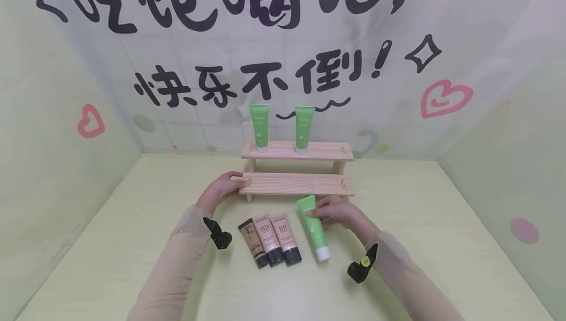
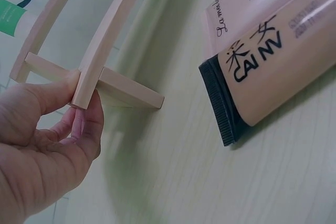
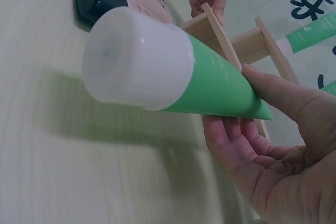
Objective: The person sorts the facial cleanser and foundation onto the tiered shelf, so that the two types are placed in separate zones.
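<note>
head view: left hand (image 1: 223,189) grips the left end of the lower step of a pale two-step wooden rack (image 1: 297,184), which sits on the light green wood-grain table (image 1: 132,242) toward the far side. right hand (image 1: 337,211) pinches the crimped end of a green squeeze tube with a white cap (image 1: 314,229), lying just near of the rack's right half, cap pointing toward the near edge. left of it, three peach-beige tubes with black caps (image 1: 269,239) lie side by side, touching, caps near. on the rack's upper step two more green tubes standing on their white caps (image 1: 281,128), apart from each other, in front of the white back wall with black lettering and pink hearts (image 1: 445,97). left wrist view: thumb on top of the step's end and fingers (image 2: 84,124) curled under it, so the hand is clamped on the rack; the peach tubes lie well to the right, nearest one (image 2: 273,61) with its ribbed black cap closest to the hand, not touching it. right wrist view: white cap fills the near foreground, green body runs back to the hand, thumb over the flat end, fingers (image 3: 231,145) curled below, firm grasp. whether the tube rests on the table or is raised off it: cannot tell. rack and left hand visible far behind, black caps at top left.
</note>
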{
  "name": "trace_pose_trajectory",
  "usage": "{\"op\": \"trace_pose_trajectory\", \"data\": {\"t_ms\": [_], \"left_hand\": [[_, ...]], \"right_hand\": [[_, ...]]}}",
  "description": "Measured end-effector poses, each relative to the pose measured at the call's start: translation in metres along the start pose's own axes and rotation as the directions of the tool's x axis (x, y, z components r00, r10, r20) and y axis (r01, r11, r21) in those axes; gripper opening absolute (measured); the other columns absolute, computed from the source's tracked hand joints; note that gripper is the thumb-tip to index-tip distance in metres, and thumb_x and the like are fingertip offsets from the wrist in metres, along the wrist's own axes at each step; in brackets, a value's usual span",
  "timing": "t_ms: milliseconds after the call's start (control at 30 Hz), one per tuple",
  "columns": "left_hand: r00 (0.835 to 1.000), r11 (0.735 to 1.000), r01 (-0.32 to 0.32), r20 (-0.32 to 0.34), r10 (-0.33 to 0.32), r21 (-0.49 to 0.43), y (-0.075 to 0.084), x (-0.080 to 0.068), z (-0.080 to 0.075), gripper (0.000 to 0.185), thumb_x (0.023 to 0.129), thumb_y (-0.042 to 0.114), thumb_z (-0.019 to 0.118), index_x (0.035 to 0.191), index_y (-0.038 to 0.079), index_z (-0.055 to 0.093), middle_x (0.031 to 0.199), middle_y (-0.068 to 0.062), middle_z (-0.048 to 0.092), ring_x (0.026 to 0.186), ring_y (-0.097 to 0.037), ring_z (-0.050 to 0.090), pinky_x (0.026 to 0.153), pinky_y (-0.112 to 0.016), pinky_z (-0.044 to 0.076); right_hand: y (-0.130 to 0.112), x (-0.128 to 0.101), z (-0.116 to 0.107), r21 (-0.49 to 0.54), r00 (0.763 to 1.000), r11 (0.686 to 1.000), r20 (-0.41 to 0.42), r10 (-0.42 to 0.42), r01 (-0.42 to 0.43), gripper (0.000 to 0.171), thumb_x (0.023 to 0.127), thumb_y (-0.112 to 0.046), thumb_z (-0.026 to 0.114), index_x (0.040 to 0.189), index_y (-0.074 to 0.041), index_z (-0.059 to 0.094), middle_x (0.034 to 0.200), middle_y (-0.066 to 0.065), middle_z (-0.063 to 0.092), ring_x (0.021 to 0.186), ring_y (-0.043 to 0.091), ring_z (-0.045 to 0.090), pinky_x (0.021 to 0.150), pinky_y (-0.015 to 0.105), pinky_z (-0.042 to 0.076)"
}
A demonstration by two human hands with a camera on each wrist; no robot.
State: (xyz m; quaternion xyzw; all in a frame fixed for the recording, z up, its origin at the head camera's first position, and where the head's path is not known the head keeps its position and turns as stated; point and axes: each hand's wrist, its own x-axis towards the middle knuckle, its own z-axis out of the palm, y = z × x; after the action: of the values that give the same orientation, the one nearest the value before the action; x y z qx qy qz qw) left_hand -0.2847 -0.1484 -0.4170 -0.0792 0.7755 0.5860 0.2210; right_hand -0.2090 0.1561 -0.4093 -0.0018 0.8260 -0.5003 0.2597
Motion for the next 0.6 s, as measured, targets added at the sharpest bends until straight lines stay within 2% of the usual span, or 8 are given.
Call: {"op": "trace_pose_trajectory", "data": {"t_ms": [200,600], "left_hand": [[1.0,1.0,0.014,-0.002,-0.014,-0.003,0.001,0.0,-0.001,0.056,0.093,0.012,0.051,0.141,0.0,0.024,0.135,-0.023,0.037,0.119,-0.029,0.048,0.105,-0.035,0.039],[1.0,1.0,0.022,0.006,-0.021,-0.019,0.001,-0.001,-0.001,0.056,0.093,0.011,0.05,0.141,0.0,0.024,0.135,-0.023,0.038,0.118,-0.029,0.049,0.104,-0.035,0.04]], "right_hand": [[-0.003,-0.003,-0.01,0.002,1.0,1.0,-0.004,-0.006,0.006,0.041,0.078,-0.024,0.071,0.104,0.006,0.058,0.091,0.01,0.061,0.077,0.016,0.061,0.073,0.035,0.056],[-0.004,-0.006,-0.021,0.043,1.0,0.999,-0.001,-0.02,0.02,0.039,0.079,-0.024,0.07,0.102,0.005,0.058,0.09,0.007,0.062,0.078,0.016,0.061,0.076,0.035,0.056]]}}
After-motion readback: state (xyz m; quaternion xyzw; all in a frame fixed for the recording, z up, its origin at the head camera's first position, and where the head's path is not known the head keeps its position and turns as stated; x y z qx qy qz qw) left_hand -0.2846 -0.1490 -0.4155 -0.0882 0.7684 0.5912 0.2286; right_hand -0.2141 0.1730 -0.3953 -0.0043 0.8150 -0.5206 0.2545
